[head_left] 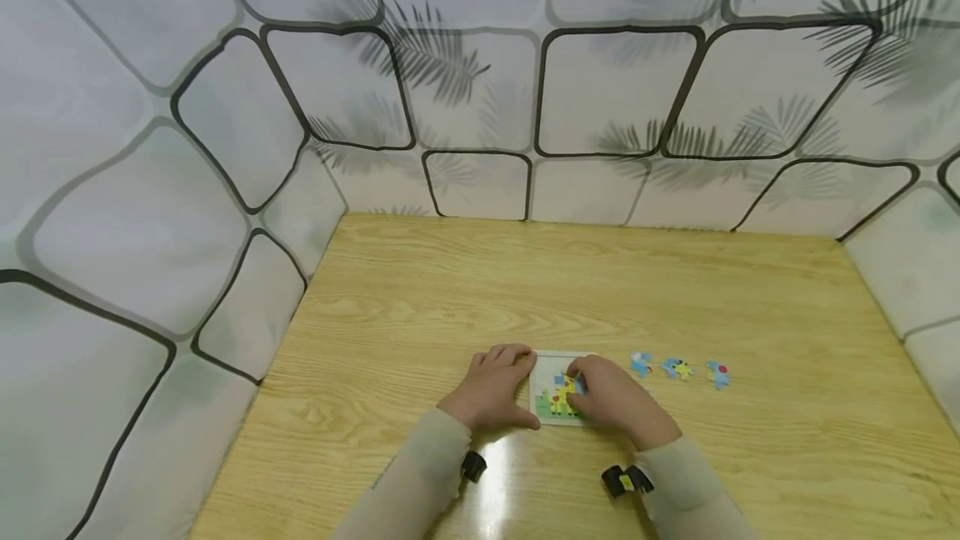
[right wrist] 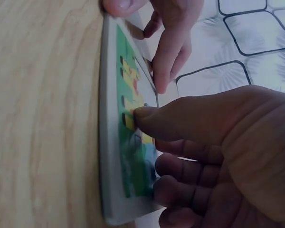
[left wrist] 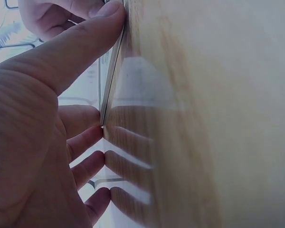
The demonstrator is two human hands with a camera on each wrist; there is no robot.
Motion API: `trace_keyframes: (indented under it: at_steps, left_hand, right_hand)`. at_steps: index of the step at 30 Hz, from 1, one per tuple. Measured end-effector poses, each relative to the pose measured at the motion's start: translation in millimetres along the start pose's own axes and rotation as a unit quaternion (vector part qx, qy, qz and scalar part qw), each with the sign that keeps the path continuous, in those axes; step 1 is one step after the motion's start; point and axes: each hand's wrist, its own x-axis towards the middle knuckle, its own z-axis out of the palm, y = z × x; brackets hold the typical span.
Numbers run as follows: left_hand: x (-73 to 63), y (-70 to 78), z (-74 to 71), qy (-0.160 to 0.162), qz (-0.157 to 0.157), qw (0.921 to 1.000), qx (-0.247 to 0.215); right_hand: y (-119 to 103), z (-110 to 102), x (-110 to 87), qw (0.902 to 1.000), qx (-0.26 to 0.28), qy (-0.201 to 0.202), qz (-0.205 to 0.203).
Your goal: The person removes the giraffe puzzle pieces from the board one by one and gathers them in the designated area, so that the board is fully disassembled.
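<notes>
A jigsaw board (head_left: 550, 361) with a pale frame lies flat on the table, its picture partly assembled in green, yellow and blue. My left hand (head_left: 491, 390) spans the board's left side, thumb at the near corner and forefinger at the far one. In the left wrist view, the left thumb (left wrist: 85, 40) touches the board's edge, and the other fingertips rest on the table. Over the board's right half, my right hand (head_left: 618, 398) holds a puzzle piece (head_left: 579, 383) between thumb and curled fingers, down at the picture. The fingers hide much of that piece.
Right of the board lie three loose puzzle pieces: a blue one (head_left: 641, 363), a blue and yellow one (head_left: 678, 368) and one with a red spot (head_left: 717, 373). The wooden table (head_left: 420, 273) meets patterned cloth walls (head_left: 472, 107) at the back and sides.
</notes>
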Motion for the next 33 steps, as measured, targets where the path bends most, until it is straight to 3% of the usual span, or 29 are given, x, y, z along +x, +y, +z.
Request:
trace_keyframes:
  at_steps: [11,23,33]
  left_hand:
    - [-0.5,0.2,-1.6,-0.001,0.001,1.0,-0.006]
    - [-1.8,0.0,-1.7,-0.002,0.002,1.0,-0.002]
    - [-1.6,-0.4,-1.7,-0.005,0.003,0.9999,-0.009]
  right_hand:
    - [5,0,6.2,0.997,0.07,-0.014,0.029]
    - [11,5,0.5,0.9935,0.1,0.036,0.041]
    - [14,5,-4.6,0.9919,0.098,0.08,0.003]
